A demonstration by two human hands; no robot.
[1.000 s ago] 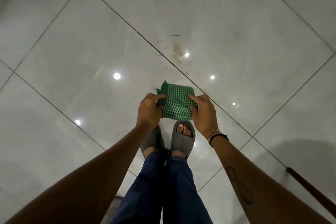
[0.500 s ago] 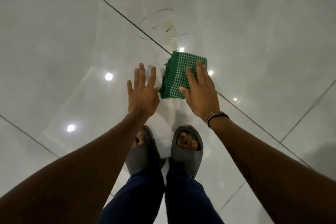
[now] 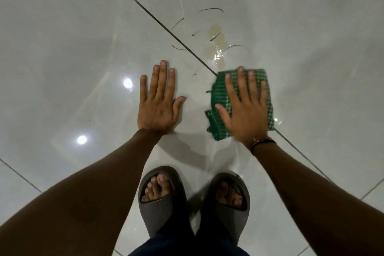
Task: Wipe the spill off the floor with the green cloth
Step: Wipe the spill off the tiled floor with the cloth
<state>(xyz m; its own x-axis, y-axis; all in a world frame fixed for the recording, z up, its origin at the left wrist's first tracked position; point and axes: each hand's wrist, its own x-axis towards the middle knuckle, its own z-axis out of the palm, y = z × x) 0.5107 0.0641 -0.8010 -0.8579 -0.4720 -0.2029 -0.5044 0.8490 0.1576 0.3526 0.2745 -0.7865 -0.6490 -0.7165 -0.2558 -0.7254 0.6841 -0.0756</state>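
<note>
The green checked cloth (image 3: 218, 92) lies folded on the glossy white floor tiles, across a dark grout line. My right hand (image 3: 245, 110) lies flat on top of it, fingers spread, pressing it down. The yellowish wet spill (image 3: 217, 48) is just beyond the cloth's far edge and the cloth does not touch its main part. My left hand (image 3: 159, 102) rests flat on the bare tile to the left of the cloth, fingers apart and holding nothing.
Several thin dark curved strands (image 3: 211, 9) lie around the spill. My feet in grey slippers (image 3: 160, 199) stand close behind the hands. A diagonal grout line (image 3: 145, 9) runs past the spill. Ceiling lights reflect on the tiles at the left.
Both hands held the cloth in the air a second ago. The left hand let go, the cloth went down onto the floor, and both palms now lie flat.
</note>
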